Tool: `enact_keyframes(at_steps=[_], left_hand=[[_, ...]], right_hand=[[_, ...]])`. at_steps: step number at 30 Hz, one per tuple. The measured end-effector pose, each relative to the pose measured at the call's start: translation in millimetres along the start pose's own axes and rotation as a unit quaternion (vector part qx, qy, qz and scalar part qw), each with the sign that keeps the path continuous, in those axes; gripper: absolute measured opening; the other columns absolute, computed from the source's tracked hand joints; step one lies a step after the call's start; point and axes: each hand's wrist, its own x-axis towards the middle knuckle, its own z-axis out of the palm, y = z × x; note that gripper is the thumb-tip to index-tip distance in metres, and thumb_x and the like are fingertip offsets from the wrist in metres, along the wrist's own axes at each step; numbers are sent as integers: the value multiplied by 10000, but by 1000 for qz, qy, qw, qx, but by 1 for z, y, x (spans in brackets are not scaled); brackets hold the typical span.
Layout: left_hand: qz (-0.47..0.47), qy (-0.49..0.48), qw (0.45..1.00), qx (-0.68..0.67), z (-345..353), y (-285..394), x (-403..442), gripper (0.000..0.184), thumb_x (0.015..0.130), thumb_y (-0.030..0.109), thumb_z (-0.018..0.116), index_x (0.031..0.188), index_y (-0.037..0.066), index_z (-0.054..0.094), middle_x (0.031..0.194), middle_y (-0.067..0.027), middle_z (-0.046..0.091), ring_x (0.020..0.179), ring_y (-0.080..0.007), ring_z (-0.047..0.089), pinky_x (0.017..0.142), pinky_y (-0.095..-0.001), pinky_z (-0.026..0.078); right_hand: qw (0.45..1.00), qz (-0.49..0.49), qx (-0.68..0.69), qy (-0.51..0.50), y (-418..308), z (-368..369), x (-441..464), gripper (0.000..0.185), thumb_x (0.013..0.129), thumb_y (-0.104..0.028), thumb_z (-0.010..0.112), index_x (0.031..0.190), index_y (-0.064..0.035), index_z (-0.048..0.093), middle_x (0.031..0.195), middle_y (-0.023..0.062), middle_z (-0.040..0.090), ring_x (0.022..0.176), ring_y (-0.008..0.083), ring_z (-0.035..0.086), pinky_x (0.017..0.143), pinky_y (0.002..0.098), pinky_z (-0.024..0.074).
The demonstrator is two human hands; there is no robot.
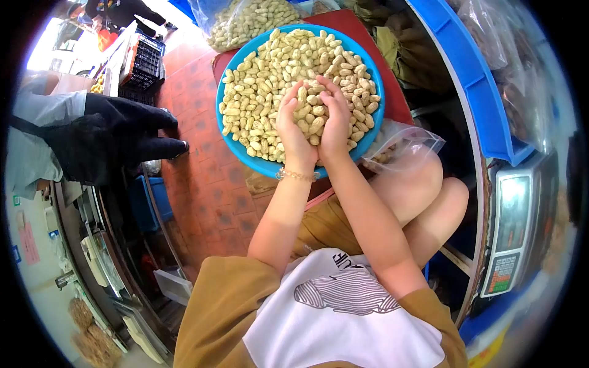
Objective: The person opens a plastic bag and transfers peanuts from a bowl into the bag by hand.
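Observation:
Unshelled peanuts fill a round blue basin in front of me. My left hand and my right hand are cupped together over its near side, heels of the palms touching and fingers curved inward. Between the palms lies a heap of peanuts, held from both sides. The undersides of my hands are hidden, so I cannot tell whether they rest on the pile. A beaded bracelet circles my left wrist.
The basin stands on a red surface. A clear bag of peanuts is behind it; a zip bag lies near my knee. At right are a blue tray and a scale. A person stands left, near black crates.

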Motion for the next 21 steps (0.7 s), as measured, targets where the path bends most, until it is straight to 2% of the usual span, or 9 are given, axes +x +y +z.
enact_keyframes(at_steps=[4, 10, 13, 16, 21], left_hand=[[-11, -6, 999, -41, 0, -1, 0, 474, 935, 221, 424, 1342, -9, 503, 1299, -138, 555, 1186, -243, 558, 1038, -381, 451], [103, -50, 988, 105, -3, -3, -12, 477, 953, 248, 400, 1334, -19, 502, 1299, -158, 556, 1178, -246, 564, 1028, -380, 458], [45, -39, 998, 21, -1, -1, -14, 477, 956, 257, 398, 1330, -17, 506, 1285, -153, 567, 1185, -255, 561, 1038, -383, 451], [-2, -10, 997, -79, 4, 2, -18, 478, 953, 256, 399, 1333, -14, 505, 1282, -149, 570, 1195, -270, 554, 1055, -407, 437], [-19, -14, 990, -136, 15, 14, -45, 501, 943, 267, 417, 1367, 9, 486, 1312, -145, 557, 1244, -290, 518, 1091, -446, 398]], right_hand=[[1000, 6, 14, -9, 3, -3, 2, 356, 927, -95, 422, 1238, 4, 563, 1175, 130, 587, 1012, 171, 616, 917, 287, 502], [999, -26, -15, -27, -13, 4, -14, 352, 951, -141, 427, 1246, -1, 560, 1177, 107, 593, 1050, 162, 597, 950, 295, 482], [999, -12, -3, -50, -11, 1, -11, 360, 966, -181, 420, 1247, -4, 559, 1188, 100, 596, 1074, 168, 591, 966, 308, 475], [992, 46, 106, -43, -9, -2, -11, 381, 981, -235, 406, 1244, -7, 560, 1204, 111, 601, 1086, 195, 598, 977, 335, 477], [973, 96, 210, -15, -38, 8, -40, 374, 989, -270, 377, 1195, -27, 572, 1095, 121, 634, 1018, 212, 617, 942, 359, 501]])
